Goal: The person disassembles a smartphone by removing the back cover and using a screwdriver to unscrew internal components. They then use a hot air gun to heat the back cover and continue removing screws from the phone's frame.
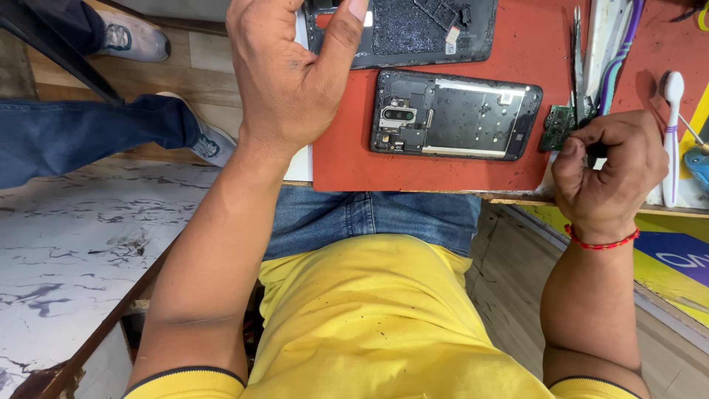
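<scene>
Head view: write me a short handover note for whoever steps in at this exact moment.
Left hand: raised over the mat's far left corner, thumb on the back cover; whether it grips it cannot be told.
Right hand: curled shut at the mat's right edge, beside the small green board; what it pinches is hidden.
Things: opened phone lies flat mid-mat, insides up, untouched. Tweezers and a white toothbrush lie right of the red mat.
Done: back cover off, green board out of the phone.
Left: phone not yet closed.
</scene>
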